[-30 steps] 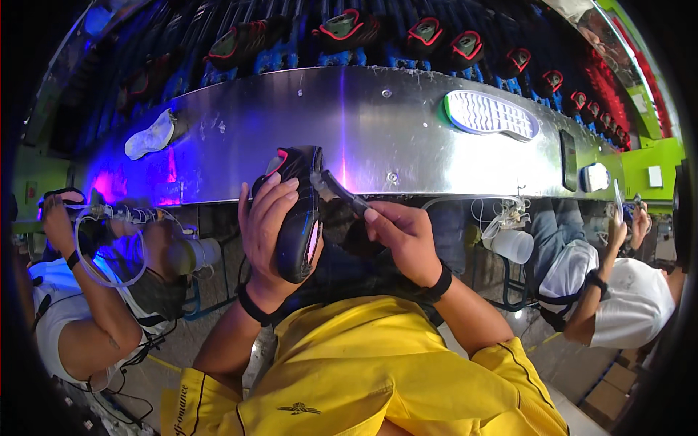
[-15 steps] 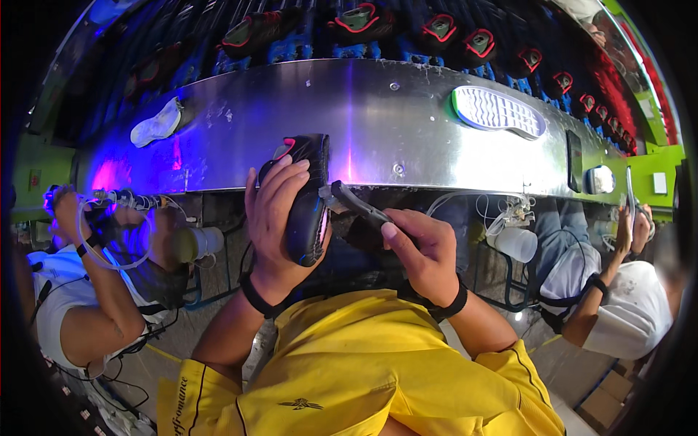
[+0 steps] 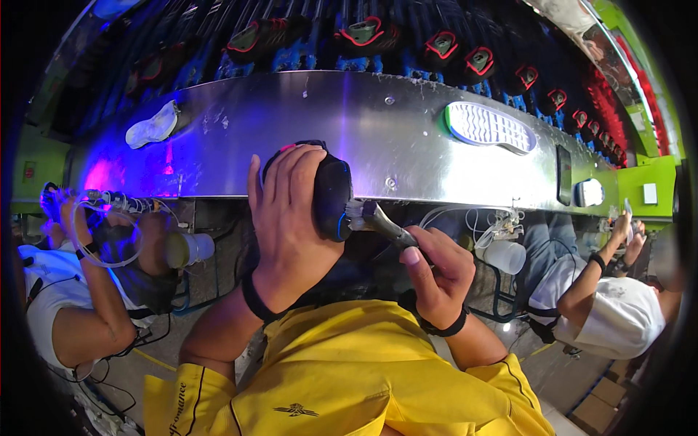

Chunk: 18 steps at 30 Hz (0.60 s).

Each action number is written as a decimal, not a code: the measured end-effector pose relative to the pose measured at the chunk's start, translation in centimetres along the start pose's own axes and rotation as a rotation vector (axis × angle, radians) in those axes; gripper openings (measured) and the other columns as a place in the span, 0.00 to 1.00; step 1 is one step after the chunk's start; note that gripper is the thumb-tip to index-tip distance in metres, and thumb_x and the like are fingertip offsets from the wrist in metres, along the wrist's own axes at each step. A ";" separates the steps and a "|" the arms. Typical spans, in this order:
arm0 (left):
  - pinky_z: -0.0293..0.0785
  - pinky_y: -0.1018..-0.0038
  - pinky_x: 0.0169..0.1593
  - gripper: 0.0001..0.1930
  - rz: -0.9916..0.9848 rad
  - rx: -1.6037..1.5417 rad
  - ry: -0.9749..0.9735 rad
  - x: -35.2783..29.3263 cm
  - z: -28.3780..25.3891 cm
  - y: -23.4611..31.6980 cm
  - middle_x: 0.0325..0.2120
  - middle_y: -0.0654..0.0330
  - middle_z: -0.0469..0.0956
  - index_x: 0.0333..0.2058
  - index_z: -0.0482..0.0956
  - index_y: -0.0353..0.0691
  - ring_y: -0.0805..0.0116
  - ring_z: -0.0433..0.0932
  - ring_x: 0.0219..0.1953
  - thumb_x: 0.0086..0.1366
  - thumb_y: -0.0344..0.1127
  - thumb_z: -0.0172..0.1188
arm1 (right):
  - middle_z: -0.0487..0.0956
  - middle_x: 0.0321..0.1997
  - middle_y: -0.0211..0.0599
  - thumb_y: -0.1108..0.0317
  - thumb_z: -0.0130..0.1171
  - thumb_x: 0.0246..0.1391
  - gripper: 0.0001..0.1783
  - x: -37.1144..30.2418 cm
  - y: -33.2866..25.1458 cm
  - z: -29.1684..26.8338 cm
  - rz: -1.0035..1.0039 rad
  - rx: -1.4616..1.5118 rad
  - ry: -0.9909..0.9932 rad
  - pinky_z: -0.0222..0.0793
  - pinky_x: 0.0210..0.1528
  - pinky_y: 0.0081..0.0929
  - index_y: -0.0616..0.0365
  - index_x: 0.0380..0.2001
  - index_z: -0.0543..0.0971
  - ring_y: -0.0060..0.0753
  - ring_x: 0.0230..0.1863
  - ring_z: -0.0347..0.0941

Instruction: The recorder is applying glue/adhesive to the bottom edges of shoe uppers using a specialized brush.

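Note:
A black shoe upper [image 3: 333, 192] with a bit of red trim is gripped in my left hand [image 3: 294, 214], fingers wrapped over its top. It is held at the near edge of the steel bench, its dark side turned to the right. My right hand [image 3: 445, 275] pinches the dark handle of a brush [image 3: 390, 227]. The pale bristles touch the shoe's lower right edge. My left palm and fingers hide much of the shoe.
On the metal bench [image 3: 276, 109] lie a white shoe sole [image 3: 491, 127], a smaller white piece [image 3: 153, 126] and a dark flat object [image 3: 563, 174]. Beyond runs a rack with several black-and-red shoes [image 3: 363, 30]. White pots [image 3: 505, 256] hang below. Co-workers sit on both sides.
The shoe has turned in my left hand, showing more of its dark side, and shifted right. My right hand and the brush have moved right and slightly down, bristles now at the lower edge.

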<state>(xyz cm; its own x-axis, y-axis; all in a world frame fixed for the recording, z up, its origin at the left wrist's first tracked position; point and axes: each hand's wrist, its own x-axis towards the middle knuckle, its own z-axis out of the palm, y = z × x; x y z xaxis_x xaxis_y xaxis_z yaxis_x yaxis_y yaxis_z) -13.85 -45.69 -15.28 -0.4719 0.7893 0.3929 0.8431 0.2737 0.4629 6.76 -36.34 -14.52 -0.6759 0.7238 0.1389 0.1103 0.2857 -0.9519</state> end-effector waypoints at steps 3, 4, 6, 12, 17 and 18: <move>0.56 0.43 0.76 0.38 -0.025 0.005 -0.041 1.1 0.1 0.6 0.58 0.50 0.78 0.61 0.72 0.40 0.45 0.75 0.64 0.48 0.27 0.73 | 0.80 0.29 0.42 0.75 0.66 0.63 0.11 0.4 -0.5 -1.0 -0.013 -0.094 0.041 0.68 0.31 0.25 0.70 0.46 0.85 0.32 0.25 0.74; 0.57 0.43 0.75 0.38 -0.037 0.004 -0.072 1.5 0.1 0.8 0.57 0.50 0.77 0.61 0.72 0.40 0.44 0.75 0.63 0.48 0.26 0.73 | 0.79 0.29 0.42 0.75 0.66 0.62 0.11 0.7 -0.8 -1.2 -0.009 -0.137 0.059 0.68 0.31 0.25 0.69 0.46 0.85 0.31 0.25 0.74; 0.59 0.43 0.74 0.38 -0.034 0.003 -0.070 2.2 0.0 1.0 0.56 0.50 0.77 0.61 0.72 0.40 0.43 0.75 0.62 0.48 0.25 0.73 | 0.79 0.28 0.41 0.75 0.65 0.62 0.11 1.5 -1.3 -1.5 -0.033 -0.170 0.072 0.68 0.30 0.24 0.70 0.46 0.85 0.30 0.24 0.74; 0.67 0.49 0.68 0.37 -0.018 -0.024 -0.113 4.4 -0.6 0.4 0.53 0.49 0.77 0.58 0.72 0.40 0.41 0.75 0.59 0.45 0.23 0.72 | 0.82 0.30 0.44 0.75 0.67 0.59 0.13 4.3 -1.6 -2.3 -0.188 -0.326 0.083 0.71 0.31 0.26 0.68 0.47 0.86 0.35 0.25 0.77; 0.72 0.52 0.64 0.37 -0.029 -0.041 -0.170 5.7 -1.1 -1.1 0.52 0.48 0.78 0.57 0.73 0.39 0.40 0.76 0.58 0.45 0.24 0.74 | 0.82 0.30 0.43 0.74 0.67 0.59 0.13 6.9 -0.1 -2.1 -0.278 -0.302 0.043 0.71 0.31 0.26 0.66 0.47 0.86 0.34 0.25 0.77; 0.73 0.52 0.63 0.36 -0.048 -0.052 -0.188 5.9 -1.2 -1.4 0.51 0.47 0.79 0.57 0.73 0.39 0.40 0.77 0.57 0.46 0.25 0.74 | 0.82 0.30 0.43 0.73 0.67 0.60 0.13 7.3 0.3 -1.9 -0.244 -0.253 0.029 0.70 0.31 0.26 0.67 0.47 0.86 0.34 0.25 0.77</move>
<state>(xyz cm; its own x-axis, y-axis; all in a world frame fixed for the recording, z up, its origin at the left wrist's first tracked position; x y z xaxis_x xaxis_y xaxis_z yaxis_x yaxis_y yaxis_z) -18.10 -42.06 -12.67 -0.4501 0.8664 0.2162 0.8042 0.2880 0.5200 3.22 -29.76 -13.32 -0.6839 0.6318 0.3647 0.1279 0.5961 -0.7927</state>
